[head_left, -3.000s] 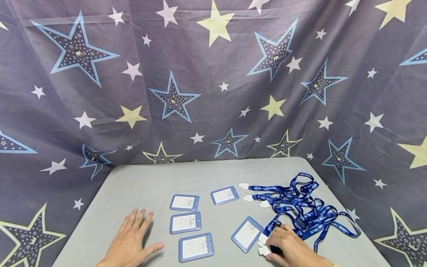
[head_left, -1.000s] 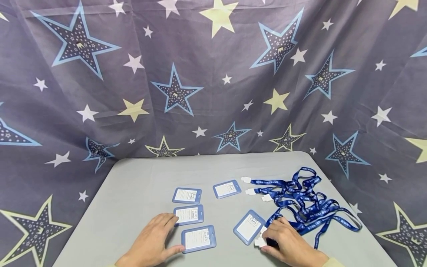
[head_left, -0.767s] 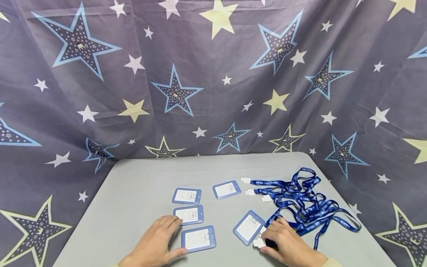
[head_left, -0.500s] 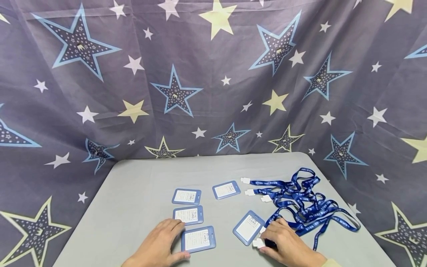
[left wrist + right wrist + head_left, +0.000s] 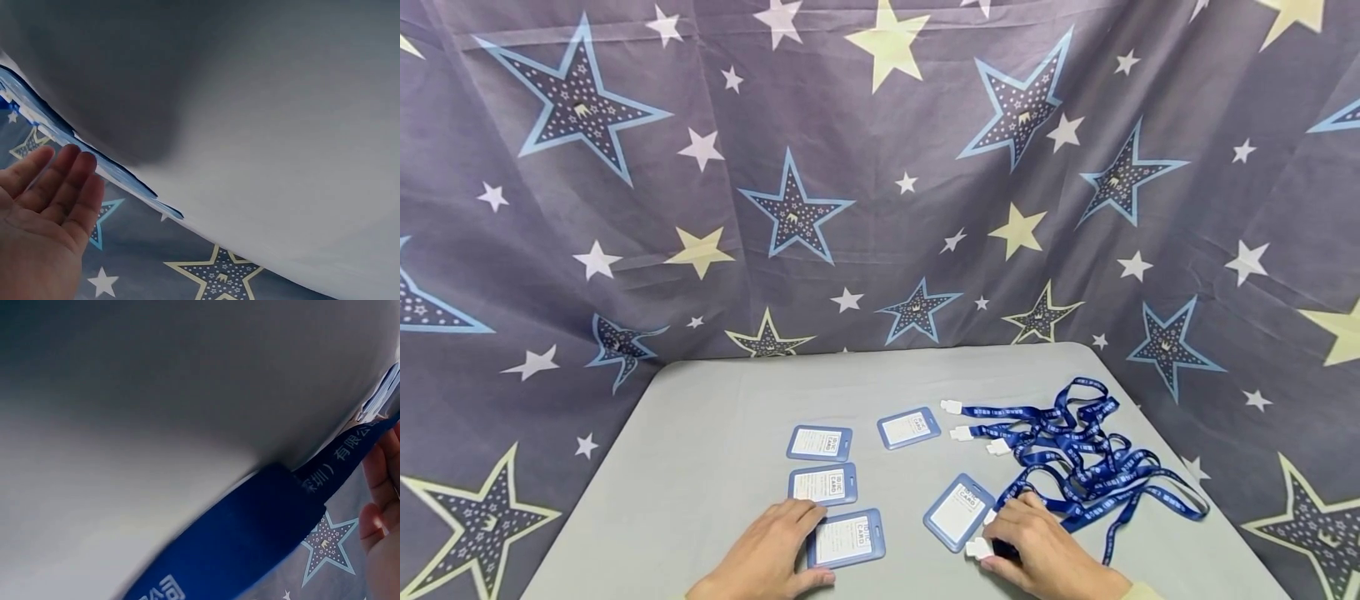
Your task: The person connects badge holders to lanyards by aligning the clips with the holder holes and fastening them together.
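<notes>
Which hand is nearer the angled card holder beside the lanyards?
Right: the right hand is just right of the angled card holder, holding a lanyard. The left hand is farther off to its left, beside another card holder.

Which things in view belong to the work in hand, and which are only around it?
Likely part of the work:
five blue card holders, the left hand at one
blue lanyards with white clips, one held by the right hand

Only around it:
grey table
star-patterned curtain
</notes>
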`<state>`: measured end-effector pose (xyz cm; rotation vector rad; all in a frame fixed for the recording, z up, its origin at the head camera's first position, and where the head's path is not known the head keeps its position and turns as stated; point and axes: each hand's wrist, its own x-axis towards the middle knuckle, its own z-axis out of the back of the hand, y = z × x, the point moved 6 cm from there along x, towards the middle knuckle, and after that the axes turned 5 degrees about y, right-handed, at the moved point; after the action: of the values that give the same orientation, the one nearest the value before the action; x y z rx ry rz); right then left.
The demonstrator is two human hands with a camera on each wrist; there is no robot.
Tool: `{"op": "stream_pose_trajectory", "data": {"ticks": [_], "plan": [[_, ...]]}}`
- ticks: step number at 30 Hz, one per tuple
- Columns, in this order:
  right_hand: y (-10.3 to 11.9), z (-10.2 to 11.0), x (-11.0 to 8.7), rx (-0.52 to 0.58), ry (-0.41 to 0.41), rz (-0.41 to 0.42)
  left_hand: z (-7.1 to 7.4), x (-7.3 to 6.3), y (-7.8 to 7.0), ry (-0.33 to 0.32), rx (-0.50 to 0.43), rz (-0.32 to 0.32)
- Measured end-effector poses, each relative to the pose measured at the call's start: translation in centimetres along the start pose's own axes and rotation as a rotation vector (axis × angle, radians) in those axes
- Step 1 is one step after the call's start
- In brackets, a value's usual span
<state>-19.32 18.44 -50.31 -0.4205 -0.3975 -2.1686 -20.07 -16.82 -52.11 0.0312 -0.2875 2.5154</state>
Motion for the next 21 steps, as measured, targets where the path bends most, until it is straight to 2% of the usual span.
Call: {"op": "stream_pose_trajectory", "data": {"ticks": [4, 9, 21], "plan": [[0.04, -0.17, 0.04, 0.011, 0.024, -0.02, -0.19, 0.3, -0.2, 0.029, 0.003, 0.007], [0.26, -0.24, 0.28, 0.007, 0.01, -0.001, -0.59, 0.57, -0.32, 0.059, 0.004, 0.016], [0.56, -0.55, 0.63, -0.005, 0.04, -0.018, -0.7, 1.0, -0.68, 0.027, 0.036, -0.01]]}}
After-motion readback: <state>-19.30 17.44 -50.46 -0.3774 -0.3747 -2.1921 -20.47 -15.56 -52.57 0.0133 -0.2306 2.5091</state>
